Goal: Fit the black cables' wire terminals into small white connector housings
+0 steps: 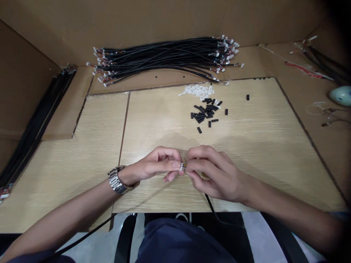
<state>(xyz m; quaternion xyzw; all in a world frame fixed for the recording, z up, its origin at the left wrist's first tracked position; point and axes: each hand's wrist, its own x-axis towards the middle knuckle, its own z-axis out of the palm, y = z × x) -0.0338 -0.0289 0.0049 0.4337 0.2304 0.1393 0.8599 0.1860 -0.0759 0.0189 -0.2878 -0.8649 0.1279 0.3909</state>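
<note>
Near the front of the table, my left hand (167, 164) pinches a small white connector (181, 167) between thumb and fingers. Thin coloured wires (184, 166) run out of it to the right. My right hand (211, 171) has its fingertips closed on those wires, close beside the connector. Below my right hand a black cable (210, 202) hangs over the table's front edge. Whether it joins the wires is hidden by the hand. Beyond my hands lie a pile of short black sleeves (205, 111) and a heap of small white pieces (197, 91).
A bundle of black cables (161, 54) with white connectors lies along the back cardboard. Another cable bundle (41, 120) rests at the left. Cut cardboard (296, 80) borders the table on the right, with a pale rounded object (341, 95) and loose wires at the edge.
</note>
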